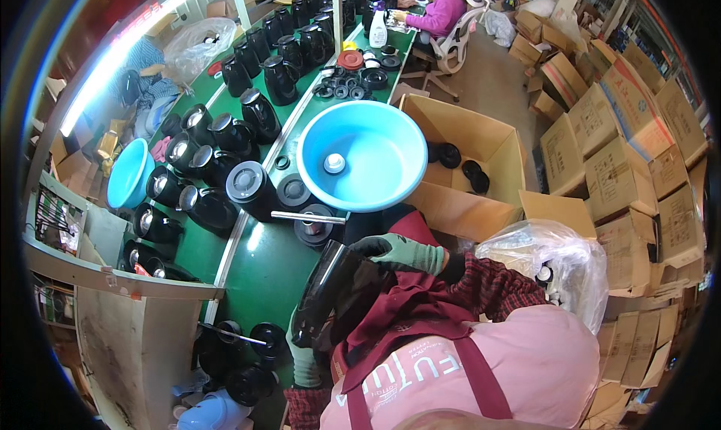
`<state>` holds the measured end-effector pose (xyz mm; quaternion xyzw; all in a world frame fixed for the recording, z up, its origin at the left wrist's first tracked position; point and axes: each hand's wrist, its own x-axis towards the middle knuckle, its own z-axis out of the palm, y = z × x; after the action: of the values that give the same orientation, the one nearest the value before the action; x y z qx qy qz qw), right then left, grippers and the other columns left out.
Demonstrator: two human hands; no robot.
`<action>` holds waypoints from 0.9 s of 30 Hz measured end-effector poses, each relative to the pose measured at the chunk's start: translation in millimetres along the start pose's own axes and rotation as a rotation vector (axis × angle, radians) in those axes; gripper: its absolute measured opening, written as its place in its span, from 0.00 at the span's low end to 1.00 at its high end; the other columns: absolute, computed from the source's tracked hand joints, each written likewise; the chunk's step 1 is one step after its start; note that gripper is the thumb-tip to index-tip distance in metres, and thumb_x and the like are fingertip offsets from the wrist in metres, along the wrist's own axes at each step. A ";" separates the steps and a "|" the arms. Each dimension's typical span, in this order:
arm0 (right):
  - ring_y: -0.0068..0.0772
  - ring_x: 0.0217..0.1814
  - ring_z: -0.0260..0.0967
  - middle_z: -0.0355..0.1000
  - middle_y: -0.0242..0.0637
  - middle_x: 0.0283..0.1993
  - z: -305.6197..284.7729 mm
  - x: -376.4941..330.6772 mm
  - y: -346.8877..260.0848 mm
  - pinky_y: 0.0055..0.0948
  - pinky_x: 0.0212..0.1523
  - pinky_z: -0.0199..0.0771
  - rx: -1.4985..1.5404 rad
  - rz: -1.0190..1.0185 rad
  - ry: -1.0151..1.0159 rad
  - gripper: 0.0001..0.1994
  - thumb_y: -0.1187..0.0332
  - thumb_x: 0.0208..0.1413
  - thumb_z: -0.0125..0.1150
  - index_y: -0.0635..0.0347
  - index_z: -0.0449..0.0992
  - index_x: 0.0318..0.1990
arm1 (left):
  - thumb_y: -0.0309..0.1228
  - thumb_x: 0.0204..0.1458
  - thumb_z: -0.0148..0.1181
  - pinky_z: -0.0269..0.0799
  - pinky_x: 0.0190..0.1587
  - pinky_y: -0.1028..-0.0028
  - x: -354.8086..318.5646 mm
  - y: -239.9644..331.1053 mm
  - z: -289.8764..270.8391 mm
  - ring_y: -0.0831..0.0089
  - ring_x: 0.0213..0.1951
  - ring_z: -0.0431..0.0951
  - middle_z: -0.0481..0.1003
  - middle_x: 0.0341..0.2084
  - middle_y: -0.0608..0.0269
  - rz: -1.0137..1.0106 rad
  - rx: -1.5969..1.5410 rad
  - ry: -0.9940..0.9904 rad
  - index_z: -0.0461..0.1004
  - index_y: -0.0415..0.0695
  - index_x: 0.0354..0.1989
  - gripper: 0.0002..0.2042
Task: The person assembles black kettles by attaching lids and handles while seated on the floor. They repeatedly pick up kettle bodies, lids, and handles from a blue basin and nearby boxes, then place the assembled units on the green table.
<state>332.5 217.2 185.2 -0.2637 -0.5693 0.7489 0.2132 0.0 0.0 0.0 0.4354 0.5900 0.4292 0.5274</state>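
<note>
A glossy black jug (330,291) lies tilted across my lap, against the dark red apron. My right hand (398,254), in a grey-green glove, is closed on its upper end. My left hand (303,362), gloved alike, holds it from the lower left and is partly hidden behind it. Just beyond the jug, a round black fixture with a metal crossbar (289,216) sits on the green table (270,261). A black cylinder with a grey top (248,182) and a black round lid (293,191) stand beside it.
A light-blue basin (405,148) holds a small white round part (334,163). Black jugs (214,208) crowd the table's left and far end. To the right stand an open carton (481,129), a clear plastic bag (578,261) and stacked boxes (619,175). A person in purple (443,13) sits farther off.
</note>
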 end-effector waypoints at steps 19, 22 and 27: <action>0.46 0.44 0.76 0.77 0.47 0.42 54.3 233.6 -30.8 0.40 0.48 0.74 -0.704 -0.252 0.044 0.19 0.59 0.58 0.64 0.60 0.77 0.52 | 0.27 0.60 0.61 0.75 0.59 0.66 -5.4 53.8 40.3 0.61 0.58 0.76 0.71 0.60 0.50 0.154 -0.209 0.082 0.61 0.37 0.68 0.27; 0.62 0.71 0.56 0.59 0.55 0.70 40.2 330.1 -42.0 0.64 0.66 0.58 -1.346 -0.398 0.470 0.46 0.40 0.42 0.71 0.50 0.65 0.69 | 0.27 0.60 0.61 0.75 0.59 0.66 -1.2 58.0 38.9 0.61 0.57 0.77 0.72 0.59 0.51 0.144 -0.192 0.057 0.62 0.37 0.67 0.27; 0.79 0.77 0.43 0.43 0.61 0.79 42.2 391.7 -29.2 0.73 0.71 0.45 -1.496 0.084 0.189 0.57 0.26 0.38 0.66 0.34 0.52 0.77 | 0.29 0.59 0.61 0.75 0.58 0.66 -2.0 60.4 36.3 0.61 0.56 0.77 0.73 0.58 0.51 0.115 -0.169 0.069 0.64 0.37 0.65 0.26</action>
<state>4.5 436.3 162.7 -0.4227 -0.8947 0.1442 -0.0035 40.0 15.1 56.0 0.4076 0.5436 0.5216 0.5160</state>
